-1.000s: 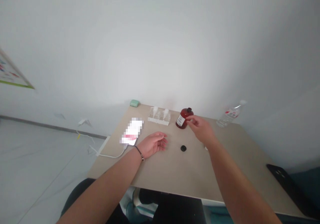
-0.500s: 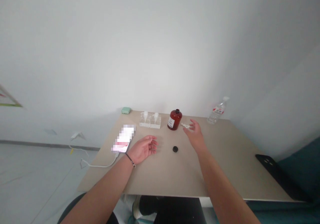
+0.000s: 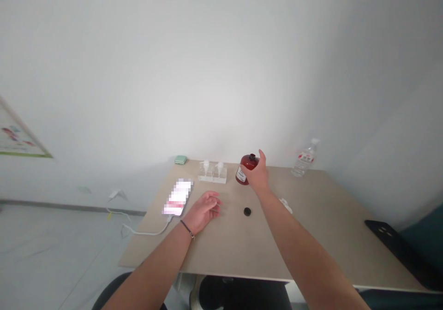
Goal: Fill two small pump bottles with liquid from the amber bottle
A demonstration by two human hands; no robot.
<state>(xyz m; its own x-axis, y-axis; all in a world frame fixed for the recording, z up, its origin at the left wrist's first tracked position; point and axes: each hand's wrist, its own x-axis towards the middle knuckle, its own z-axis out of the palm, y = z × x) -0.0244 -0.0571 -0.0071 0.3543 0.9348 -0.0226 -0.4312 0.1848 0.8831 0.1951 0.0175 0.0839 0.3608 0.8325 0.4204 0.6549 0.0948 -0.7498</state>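
My right hand (image 3: 256, 175) is around the right side of a brown bottle (image 3: 250, 162) with a white label, its thumb across the front and a finger up behind. The bottle stands upright with its neck uncapped. A black round cap (image 3: 247, 211) lies on the table in front of it. Beside my right forearm is a small white item (image 3: 285, 205), partly hidden, whose kind I cannot make out. My left hand (image 3: 204, 210) rests on the table with loosely curled fingers, holding nothing, near a lit phone (image 3: 178, 198).
Two clear containers with white pump tops (image 3: 212, 172) stand left of the bottle. A green case (image 3: 180, 159) is at the back left corner. A clear plastic water bottle (image 3: 303, 160) stands back right, and a black object (image 3: 398, 245) lies at the right edge. A white cable (image 3: 148, 233) runs from the phone.
My right hand has let go of the white item, now nearer and further right, and has moved left to the brown bottle. My left hand stays beside the phone. The view has shifted slightly.
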